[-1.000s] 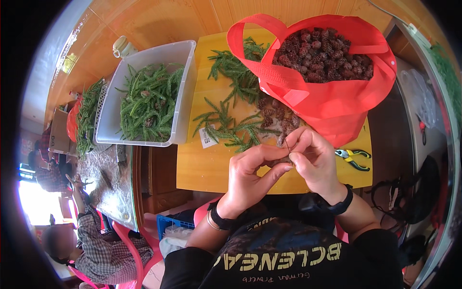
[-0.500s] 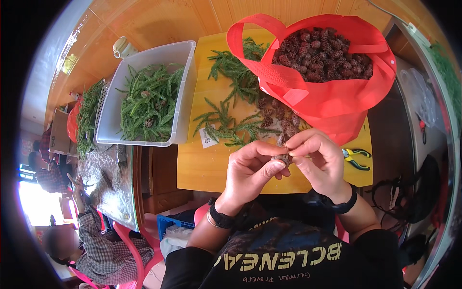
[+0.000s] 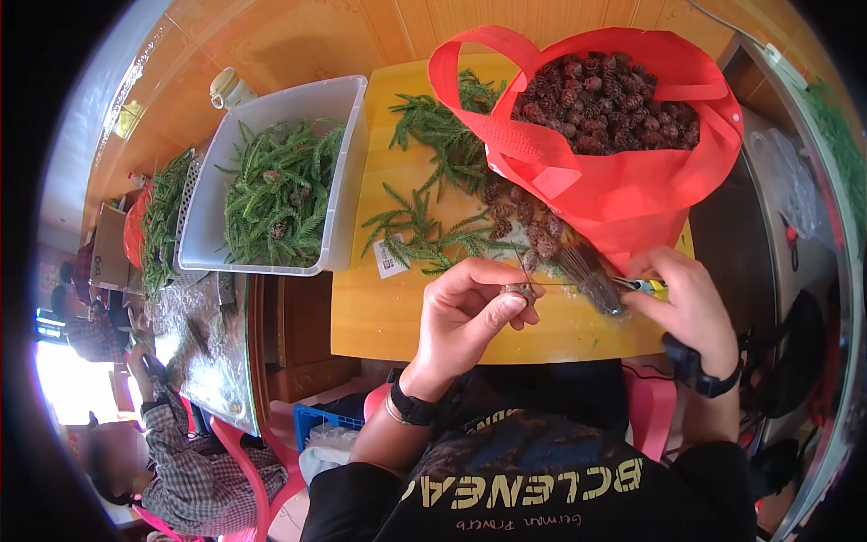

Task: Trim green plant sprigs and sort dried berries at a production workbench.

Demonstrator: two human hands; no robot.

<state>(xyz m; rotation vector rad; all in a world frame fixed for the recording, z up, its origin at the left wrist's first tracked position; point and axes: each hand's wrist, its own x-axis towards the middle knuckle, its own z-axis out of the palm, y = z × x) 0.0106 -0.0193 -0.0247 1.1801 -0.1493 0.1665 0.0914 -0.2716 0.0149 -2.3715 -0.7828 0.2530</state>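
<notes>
My left hand [image 3: 465,312] pinches a small pine cone [image 3: 518,293] between thumb and fingers; a thin wire stands up from the cone. At the table's right side, my right hand [image 3: 685,303] is over the yellow-handled pliers [image 3: 662,289], thumb and forefinger apart around them. Most of the pliers are hidden behind it, and a firm grip does not show. Left of that hand lies a bundle of thin brown wires [image 3: 587,275] partly wrapped in clear plastic. Several loose pine cones [image 3: 542,239] lie between the bundle and the green sprigs [image 3: 424,230].
A red bag [image 3: 623,194] full of pine cones stands at the back right of the yellow table [image 3: 397,316]. To the left, a clear plastic bin [image 3: 348,172] holds green sprigs with a few cones. Another person [image 3: 194,479] sits at a table on the far left.
My right hand has let go of the wire and cone and moved right to the pliers. The left hand keeps the pine cone. The wire bundle is now uncovered.
</notes>
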